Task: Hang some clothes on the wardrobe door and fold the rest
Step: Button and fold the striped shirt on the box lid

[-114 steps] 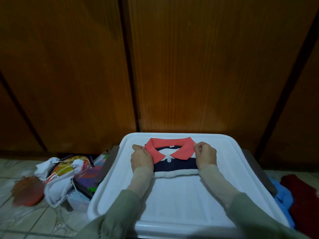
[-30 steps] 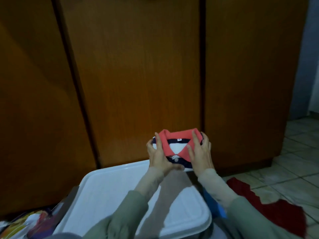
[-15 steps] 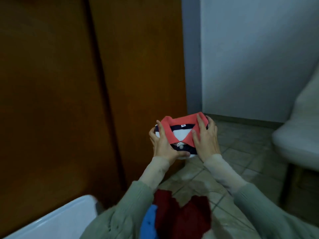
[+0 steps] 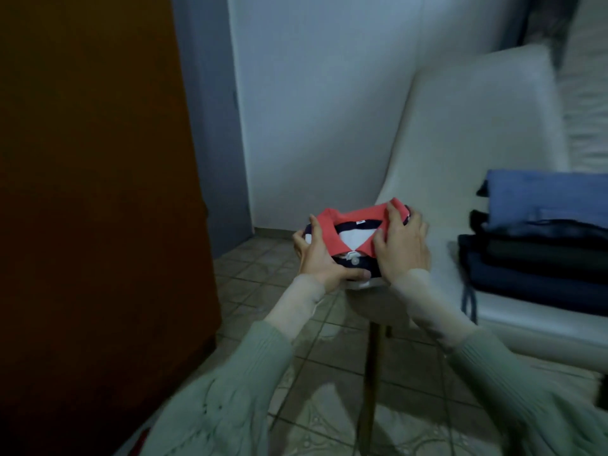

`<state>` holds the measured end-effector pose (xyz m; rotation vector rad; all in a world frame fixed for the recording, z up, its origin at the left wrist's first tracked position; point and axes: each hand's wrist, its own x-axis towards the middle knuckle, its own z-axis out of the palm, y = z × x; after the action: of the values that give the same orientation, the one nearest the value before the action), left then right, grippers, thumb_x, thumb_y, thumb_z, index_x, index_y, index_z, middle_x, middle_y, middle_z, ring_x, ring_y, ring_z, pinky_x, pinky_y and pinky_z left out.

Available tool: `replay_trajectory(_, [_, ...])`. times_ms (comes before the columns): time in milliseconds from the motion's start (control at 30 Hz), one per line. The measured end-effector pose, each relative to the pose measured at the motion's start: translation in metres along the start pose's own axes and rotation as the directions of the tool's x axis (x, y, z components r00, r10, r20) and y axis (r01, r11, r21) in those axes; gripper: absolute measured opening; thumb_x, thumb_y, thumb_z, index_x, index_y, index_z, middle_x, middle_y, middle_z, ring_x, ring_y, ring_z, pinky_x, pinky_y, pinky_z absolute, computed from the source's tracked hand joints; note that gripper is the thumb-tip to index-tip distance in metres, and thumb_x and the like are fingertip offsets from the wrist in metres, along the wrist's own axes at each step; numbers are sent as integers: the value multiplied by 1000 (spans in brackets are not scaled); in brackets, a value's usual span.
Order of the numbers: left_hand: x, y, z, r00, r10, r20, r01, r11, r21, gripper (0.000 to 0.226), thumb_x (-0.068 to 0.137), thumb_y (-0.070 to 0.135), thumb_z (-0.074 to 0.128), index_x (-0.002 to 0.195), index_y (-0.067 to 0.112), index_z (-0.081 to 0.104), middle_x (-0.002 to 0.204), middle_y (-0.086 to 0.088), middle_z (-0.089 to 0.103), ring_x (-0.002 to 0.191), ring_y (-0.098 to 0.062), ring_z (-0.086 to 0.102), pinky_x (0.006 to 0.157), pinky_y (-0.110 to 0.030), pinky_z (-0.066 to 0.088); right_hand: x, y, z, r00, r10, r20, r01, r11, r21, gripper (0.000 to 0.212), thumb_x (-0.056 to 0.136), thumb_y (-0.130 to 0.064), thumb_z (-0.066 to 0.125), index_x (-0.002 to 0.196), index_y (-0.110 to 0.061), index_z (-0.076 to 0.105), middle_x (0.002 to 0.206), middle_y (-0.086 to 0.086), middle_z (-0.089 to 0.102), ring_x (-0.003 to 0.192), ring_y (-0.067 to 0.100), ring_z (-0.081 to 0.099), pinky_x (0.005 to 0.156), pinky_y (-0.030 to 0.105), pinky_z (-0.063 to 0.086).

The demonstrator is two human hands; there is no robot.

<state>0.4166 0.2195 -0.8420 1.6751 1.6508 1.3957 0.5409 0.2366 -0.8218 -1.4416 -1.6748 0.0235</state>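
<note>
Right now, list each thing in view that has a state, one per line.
Polo shirt: folded, collar up, held off the floor.
Left hand: grips the shirt's left edge.
Right hand: grips the shirt's right edge.
Clothes stack: folded, piled on the chair seat.
Chair: upright, seat partly free beside the stack.
Wardrobe door: nothing hangs on the part in view.

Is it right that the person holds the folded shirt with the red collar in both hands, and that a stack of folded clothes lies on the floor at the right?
Not quite. Both the left hand and the right hand do hold the folded shirt, but the stack of folded clothes lies on the white chair, not on the floor. The head view shows this.
</note>
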Motion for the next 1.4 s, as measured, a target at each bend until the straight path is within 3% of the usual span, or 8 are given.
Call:
replay_trajectory(300, [29, 29, 68, 983, 52, 178, -40, 997, -70, 129, 58, 17, 89, 151, 19, 0, 143, -9, 5, 140, -22, 14, 112, -23, 17, 30, 51, -33, 984, 177, -25, -178, 956, -235, 50, 95, -15, 40, 144, -11, 29, 141, 19, 28, 130, 34, 25, 98, 45, 34])
replay_trajectory(400, [33, 21, 77, 979, 38, 198, -20, 995, -93, 121, 61, 21, 87, 151, 21, 5, 143, -9, 7, 140, -23, 13, 112, -24, 16, 29, 63, -30, 991, 132, -7, -127, 935, -331, 49, 97, -17, 38, 144, -9, 28, 145, 19, 25, 131, 33, 25, 101, 42, 33])
replay_trajectory(533, [36, 9, 80, 979, 101, 179, -86, 993, -87, 89, 73, 26, 79, 146, 27, 29, 149, -10, 3, 141, -23, 8, 112, -22, 12, 28, 74, -18, 995, 19, 100, 26, 902, -431, 47, 99, -29, 23, 140, -9, 35, 154, 17, 16, 143, 28, 11, 115, 41, 9])
replay_trajectory(633, [40, 1, 83, 955, 196, 221, -209, 977, 38, 57, 87, 34, 64, 139, 29, 42, 155, -6, 4, 142, -22, 5, 114, -27, 11, 28, 82, -4, 978, -83, 191, 170, 849, -500, 91, 74, -39, -18, 130, -9, 47, 140, 16, 41, 136, 27, 29, 118, 41, 7])
replay_trajectory(733, [47, -9, 88, 945, 222, 239, -268, 946, 181, 48, 96, 40, 46, 142, 31, 38, 156, -6, 17, 143, -22, 5, 114, -30, 9, 32, 92, 9, 957, -74, 280, 222, 807, -547, 102, 65, -44, -24, 132, -11, 46, 137, 12, 46, 130, 28, 36, 115, 42, 12])
replay_trajectory(967, [53, -15, 94, 933, 160, 321, -294, 855, 427, 49, 101, 44, 20, 149, 33, 17, 159, 2, 9, 146, -17, -4, 117, -42, -2, 32, 94, 10, 956, -18, 294, 166, 857, -488, 97, 73, -56, -16, 136, -11, 42, 139, 10, 45, 130, 25, 38, 114, 43, 18])
replay_trajectory(1133, [52, -18, 84, 931, 149, 332, -265, 903, 338, 49, 102, 41, 19, 150, 29, 15, 158, 7, 9, 146, -11, -5, 116, -43, -6, 27, 83, 2, 972, -41, 233, 153, 859, -488, 49, 100, -39, 25, 135, -8, 41, 140, 9, 45, 132, 21, 36, 116, 39, 12])
replay_trajectory(1400, [31, -65, 23, 974, 99, 204, -155, 949, 275, 49, 102, 30, 30, 149, 21, 20, 158, 3, 14, 146, -11, 4, 119, -39, 8, 5, 30, 31, 907, -258, 333, 378, 847, -374, 52, 100, -29, 31, 148, -10, 21, 155, 4, 24, 144, 15, 17, 116, 35, 2])
